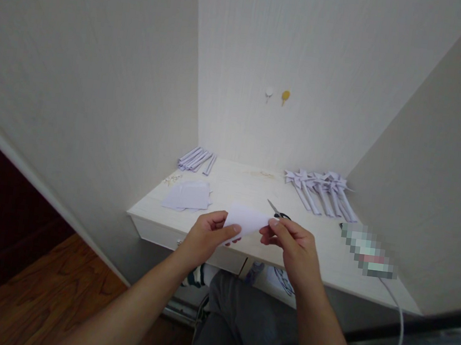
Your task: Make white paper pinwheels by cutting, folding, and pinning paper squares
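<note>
A folded sheet of white paper, roughly triangular, is held up between my two hands above the desk's front edge. My left hand grips its left side, thumb on top and fingertips showing underneath. At the pointed right end, my right hand pinches the corner between thumb and finger. Just behind the right hand lies a pair of scissors with dark handles, partly hidden by the fingers. To the left, a small stack of white paper squares rests on the desk.
Rolled paper sticks lie at the back left, near small scattered bits. Several paper pinwheels are piled at the back right. A blurred-out object with a white cable lies right. Walls enclose the desk on three sides.
</note>
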`<state>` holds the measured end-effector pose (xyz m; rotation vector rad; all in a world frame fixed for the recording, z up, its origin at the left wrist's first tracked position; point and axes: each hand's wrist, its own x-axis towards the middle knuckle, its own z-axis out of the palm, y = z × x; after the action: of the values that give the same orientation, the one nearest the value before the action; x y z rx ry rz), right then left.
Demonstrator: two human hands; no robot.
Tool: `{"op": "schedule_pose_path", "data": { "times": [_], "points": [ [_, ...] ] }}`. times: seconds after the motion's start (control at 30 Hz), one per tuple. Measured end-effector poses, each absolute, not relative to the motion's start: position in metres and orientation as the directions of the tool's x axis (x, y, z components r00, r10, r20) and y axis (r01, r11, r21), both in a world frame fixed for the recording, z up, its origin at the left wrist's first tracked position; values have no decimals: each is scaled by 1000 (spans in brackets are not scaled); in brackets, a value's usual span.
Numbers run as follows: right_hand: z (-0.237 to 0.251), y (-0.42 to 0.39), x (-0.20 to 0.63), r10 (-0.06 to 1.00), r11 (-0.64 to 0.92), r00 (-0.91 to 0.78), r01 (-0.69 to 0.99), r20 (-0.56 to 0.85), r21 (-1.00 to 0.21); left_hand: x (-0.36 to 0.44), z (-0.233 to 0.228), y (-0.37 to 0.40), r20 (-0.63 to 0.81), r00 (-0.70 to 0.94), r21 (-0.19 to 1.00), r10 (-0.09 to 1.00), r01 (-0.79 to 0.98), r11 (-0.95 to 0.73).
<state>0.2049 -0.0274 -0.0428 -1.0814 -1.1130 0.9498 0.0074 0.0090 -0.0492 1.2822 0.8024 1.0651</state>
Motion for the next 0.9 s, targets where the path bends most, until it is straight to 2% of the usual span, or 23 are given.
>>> {"op": "schedule_pose_path", "data": {
  "times": [0.1,0.33,0.77,0.9],
  "points": [
    [-43,-28,203,960,215,192,-42,204,-976,7,-51,9,71,346,989,936,-145,-22],
    [-41,-29,200,974,159,167,-26,152,-987,7,-47,7,138,345,987,929,-130,-98],
    [-43,-24,201,979,122,170,-44,113,-992,14,-52,18,98,118,947,988,-315,-56],
    [-49,-22,193,982,109,166,-84,94,-990,24,-56,14,122,142,972,982,-219,-89]
  ]
}}
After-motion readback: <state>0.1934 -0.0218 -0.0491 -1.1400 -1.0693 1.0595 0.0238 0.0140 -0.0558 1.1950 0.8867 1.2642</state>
